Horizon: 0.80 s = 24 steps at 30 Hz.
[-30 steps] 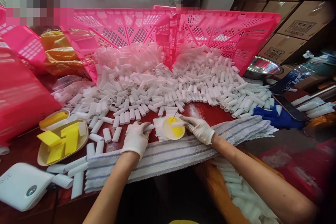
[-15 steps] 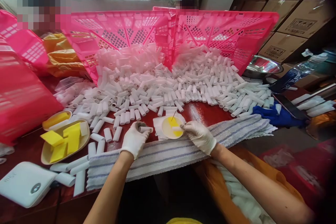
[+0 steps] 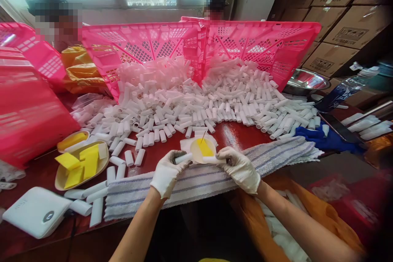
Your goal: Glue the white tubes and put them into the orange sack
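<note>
Both my hands wear white gloves. My left hand [image 3: 171, 171] grips a short white tube [image 3: 183, 158], its free end pointing toward the small round dish [image 3: 194, 145]. From the other side, my right hand [image 3: 238, 166] pinches another white piece [image 3: 209, 159], apparently a tube, at the dish's near rim. A yellow piece [image 3: 206, 148] and a thin stick [image 3: 203, 137] are in the dish, which rests on white paper or cloth [image 3: 185, 144]. Under my hands runs a striped towel [image 3: 184, 186] along the table's front edge.
A large heap of white tubes [image 3: 190, 98] spills from pink crates [image 3: 264, 45]. On the left are a tray [image 3: 106, 159] of yellow sponge-like pieces [image 3: 90, 166] and a white box-shaped device [image 3: 33, 213]. A bottle [image 3: 337, 92] stands right. Two people [image 3: 216, 0] are behind the crates.
My left hand has moved right with its tube, close to the dish. My right hand has shifted slightly right and down, its piece now lower at the near rim. The camera view has shifted slightly.
</note>
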### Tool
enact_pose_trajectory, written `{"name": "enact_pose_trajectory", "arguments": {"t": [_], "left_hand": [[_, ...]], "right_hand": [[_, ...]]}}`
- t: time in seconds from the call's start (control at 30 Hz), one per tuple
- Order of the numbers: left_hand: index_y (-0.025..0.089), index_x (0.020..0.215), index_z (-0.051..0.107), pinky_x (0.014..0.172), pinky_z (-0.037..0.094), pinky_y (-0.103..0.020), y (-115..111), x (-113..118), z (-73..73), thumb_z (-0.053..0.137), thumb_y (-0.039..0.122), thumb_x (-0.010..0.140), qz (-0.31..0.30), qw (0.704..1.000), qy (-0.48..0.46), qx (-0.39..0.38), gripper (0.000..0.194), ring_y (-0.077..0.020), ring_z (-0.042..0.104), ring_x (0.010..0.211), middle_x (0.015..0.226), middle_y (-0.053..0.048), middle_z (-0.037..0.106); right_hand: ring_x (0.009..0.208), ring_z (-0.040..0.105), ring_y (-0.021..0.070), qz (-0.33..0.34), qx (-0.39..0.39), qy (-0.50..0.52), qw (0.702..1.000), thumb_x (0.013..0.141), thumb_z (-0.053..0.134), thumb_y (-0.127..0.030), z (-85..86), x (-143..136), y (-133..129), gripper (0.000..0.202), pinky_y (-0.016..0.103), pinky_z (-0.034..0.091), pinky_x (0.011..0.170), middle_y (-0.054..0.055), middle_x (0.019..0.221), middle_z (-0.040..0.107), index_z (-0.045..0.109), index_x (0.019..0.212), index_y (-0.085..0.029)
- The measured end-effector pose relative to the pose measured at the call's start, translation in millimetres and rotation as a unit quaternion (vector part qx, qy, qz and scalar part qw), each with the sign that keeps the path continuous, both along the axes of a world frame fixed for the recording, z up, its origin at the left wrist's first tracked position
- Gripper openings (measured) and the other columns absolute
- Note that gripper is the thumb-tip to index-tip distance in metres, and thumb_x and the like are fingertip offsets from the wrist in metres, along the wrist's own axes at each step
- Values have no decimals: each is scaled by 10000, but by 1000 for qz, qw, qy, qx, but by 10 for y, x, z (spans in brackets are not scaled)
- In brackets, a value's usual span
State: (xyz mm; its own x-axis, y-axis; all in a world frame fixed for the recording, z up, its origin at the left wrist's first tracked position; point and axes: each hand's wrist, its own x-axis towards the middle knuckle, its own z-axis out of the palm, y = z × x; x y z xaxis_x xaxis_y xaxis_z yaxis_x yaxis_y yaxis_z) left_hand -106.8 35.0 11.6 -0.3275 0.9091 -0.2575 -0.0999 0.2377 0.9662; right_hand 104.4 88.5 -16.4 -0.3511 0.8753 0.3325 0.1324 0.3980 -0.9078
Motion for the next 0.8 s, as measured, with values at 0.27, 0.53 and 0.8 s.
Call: {"name": "enact_pose_trajectory", "arguments": {"t": [0.27,0.53,0.8], "left_hand": [[138,935,613,741,527,-278,-145,218,146,773,310,578,-98,995,-28,18,427,-169,655,777,890,-60,684],[160,572,529,451,323,-226,-221,421,-16,377,563,825,-134,978,160,-6,500,-98,425,453,485,7,486],[188,658,622,587,409,-281,-291,935,-26,291,503,869,-82,966,246,11,503,-187,570,583,634,-76,643]], "right_hand": [[547,447,86,12,-230,36,973,733,605,-537,267,-93,-32,394,214,353,497,-16,639,524,573,853,-163],[551,441,100,-3,131,-144,981,842,500,-333,297,-65,-322,246,233,351,544,1,586,502,543,665,-168],[494,477,118,-151,143,-199,958,882,361,-276,265,-81,-507,307,232,349,502,13,547,540,498,618,-201]]}}
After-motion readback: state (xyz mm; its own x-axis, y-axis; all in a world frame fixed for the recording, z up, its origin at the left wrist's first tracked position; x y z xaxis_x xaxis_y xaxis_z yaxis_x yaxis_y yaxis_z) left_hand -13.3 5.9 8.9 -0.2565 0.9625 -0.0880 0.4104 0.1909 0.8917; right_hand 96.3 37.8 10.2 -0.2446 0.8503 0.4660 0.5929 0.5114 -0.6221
